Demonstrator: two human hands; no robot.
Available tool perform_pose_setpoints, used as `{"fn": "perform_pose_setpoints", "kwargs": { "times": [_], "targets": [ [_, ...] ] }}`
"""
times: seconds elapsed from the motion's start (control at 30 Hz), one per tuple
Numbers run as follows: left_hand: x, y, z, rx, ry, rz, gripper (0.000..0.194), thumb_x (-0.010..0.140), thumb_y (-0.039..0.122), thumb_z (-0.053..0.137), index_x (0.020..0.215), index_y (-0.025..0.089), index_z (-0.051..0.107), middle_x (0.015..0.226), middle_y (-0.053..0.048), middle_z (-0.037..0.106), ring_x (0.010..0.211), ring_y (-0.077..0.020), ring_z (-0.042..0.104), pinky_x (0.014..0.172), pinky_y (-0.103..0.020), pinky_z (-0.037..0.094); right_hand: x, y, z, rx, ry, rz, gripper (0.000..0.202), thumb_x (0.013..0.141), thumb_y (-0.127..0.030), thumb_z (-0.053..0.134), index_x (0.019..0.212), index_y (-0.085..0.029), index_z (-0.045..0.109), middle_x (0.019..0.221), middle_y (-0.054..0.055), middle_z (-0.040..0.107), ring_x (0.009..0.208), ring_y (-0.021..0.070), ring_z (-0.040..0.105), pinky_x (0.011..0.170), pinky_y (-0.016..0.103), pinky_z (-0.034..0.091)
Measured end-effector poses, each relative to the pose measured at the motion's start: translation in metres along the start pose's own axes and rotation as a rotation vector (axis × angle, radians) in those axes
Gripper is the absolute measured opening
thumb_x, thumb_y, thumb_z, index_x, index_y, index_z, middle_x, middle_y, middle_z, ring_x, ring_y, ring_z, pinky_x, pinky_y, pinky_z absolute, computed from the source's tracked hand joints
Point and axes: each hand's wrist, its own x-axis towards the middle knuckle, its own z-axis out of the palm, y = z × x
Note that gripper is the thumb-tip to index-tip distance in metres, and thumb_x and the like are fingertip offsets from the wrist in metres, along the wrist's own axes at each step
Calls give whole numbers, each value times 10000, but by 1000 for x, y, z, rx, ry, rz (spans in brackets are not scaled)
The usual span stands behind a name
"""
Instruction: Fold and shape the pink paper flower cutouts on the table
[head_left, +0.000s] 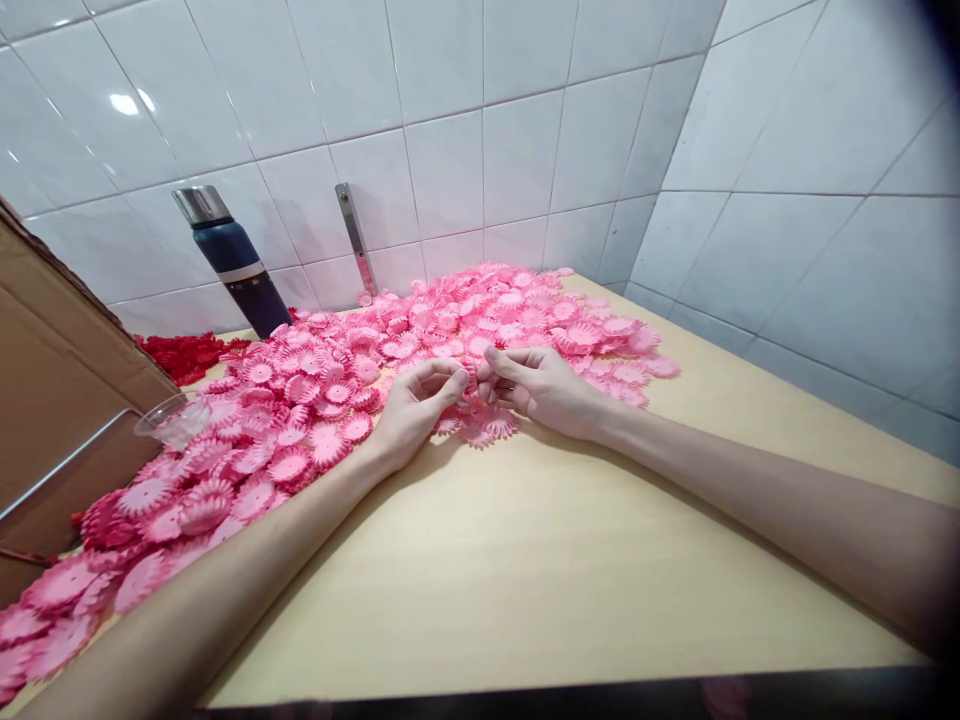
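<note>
Thumb and fingers of my left hand (424, 405) are pinched together at the front edge of a heap of pink scalloped flower pieces (330, 390). My right hand (544, 390) faces it a short way off, its fingertips also pinched. Between the two sets of fingertips shows a pink flower piece (472, 380), seen nearly edge-on and partly hidden by the fingers. Just below the hands, a few more pink pieces (496, 424) lie flat on the pale wooden table (480, 570). Each piece has a fringed rim, and some show a small centre hole.
A dark blue bottle (244, 270) with a steel cap stands behind the heap, by the tiled wall (442, 75). Near it are a metal strip (352, 230) and red pieces (180, 355). At left are a cardboard box (67, 370) and a clear plastic cup (176, 420).
</note>
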Motion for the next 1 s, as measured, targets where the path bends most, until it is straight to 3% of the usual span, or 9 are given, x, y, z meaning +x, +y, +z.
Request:
{"fn": "perform_pose_setpoints", "kwargs": {
  "times": [0.3,0.57,1.0],
  "targets": [
    [0,-1,-2,35,-11,44,204,727,319,745,808,141,689,817,-29,677,779,-129,620,765,-253,490,-2,3,-4,-148,9,-11,266,709,-420,769,759,-160,739,686,19,664,632,112,568,606,260,436],
    [3,-2,-1,-136,21,-22,208,694,308,772,791,137,703,814,-35,692,793,-136,641,830,-290,493,-1,1,-2,-177,-9,-47,262,750,-425,730,782,-165,732,739,28,686,656,115,590,637,263,467],
    [1,2,2,-194,40,-57,184,681,283,779,728,125,697,717,-22,681,717,-122,633,756,-260,496,-3,0,0,-221,-41,-54,277,775,-438,699,814,-166,730,754,28,693,656,113,600,614,245,478]
  ]
}}
